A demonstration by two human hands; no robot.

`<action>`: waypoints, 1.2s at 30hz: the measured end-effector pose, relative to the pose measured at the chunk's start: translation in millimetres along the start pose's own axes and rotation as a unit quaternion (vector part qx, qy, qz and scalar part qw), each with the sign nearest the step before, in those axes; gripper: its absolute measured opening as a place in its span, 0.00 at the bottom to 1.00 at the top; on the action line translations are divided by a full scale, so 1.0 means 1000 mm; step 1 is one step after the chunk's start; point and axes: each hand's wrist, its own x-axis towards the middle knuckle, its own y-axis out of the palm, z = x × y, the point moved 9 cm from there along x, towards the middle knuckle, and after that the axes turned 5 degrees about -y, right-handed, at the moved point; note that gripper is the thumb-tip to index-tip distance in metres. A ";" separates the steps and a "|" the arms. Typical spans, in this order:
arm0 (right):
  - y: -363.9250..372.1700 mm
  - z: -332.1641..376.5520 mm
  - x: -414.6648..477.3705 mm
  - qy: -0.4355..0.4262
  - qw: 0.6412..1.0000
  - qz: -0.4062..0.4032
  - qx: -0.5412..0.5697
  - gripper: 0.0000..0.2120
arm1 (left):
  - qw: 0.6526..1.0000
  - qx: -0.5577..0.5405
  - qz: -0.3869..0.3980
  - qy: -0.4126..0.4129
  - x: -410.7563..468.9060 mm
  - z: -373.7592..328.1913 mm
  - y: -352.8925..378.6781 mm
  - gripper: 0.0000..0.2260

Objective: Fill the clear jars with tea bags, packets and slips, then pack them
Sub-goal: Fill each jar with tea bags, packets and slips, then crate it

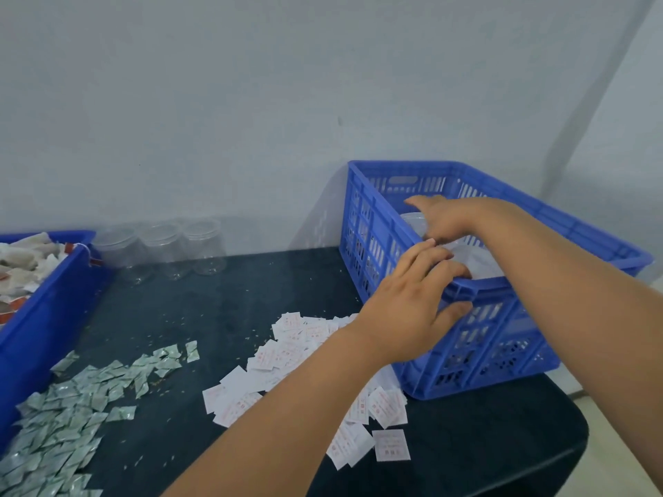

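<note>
Left hand (412, 303) grips the near rim of the blue crate (502, 353) at right. Right hand (443, 218) reaches inside over a clear jar (414, 222) (mostly hidden, so its grip cannot be told). Red print on the white slips (287, 349), lower centre, is unreadable.

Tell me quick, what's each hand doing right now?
Left hand: grips the near rim of the blue crate.
Right hand: inside the crate, over a clear jar; grip cannot be told.
</note>
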 end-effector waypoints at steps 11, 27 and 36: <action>-0.046 0.100 -0.124 -0.210 0.896 -0.344 0.185 0.10 | 0.992 0.063 -0.015 -0.105 -0.061 0.044 -0.060 0.21; 0.185 0.311 -0.046 -0.263 0.908 -0.182 0.270 0.12 | 0.857 0.131 -0.167 -0.470 -0.305 0.266 -0.146 0.12; 0.156 0.376 0.136 -0.124 0.881 -0.090 0.448 0.48 | 0.874 0.072 -0.170 -0.450 -0.306 0.270 -0.143 0.16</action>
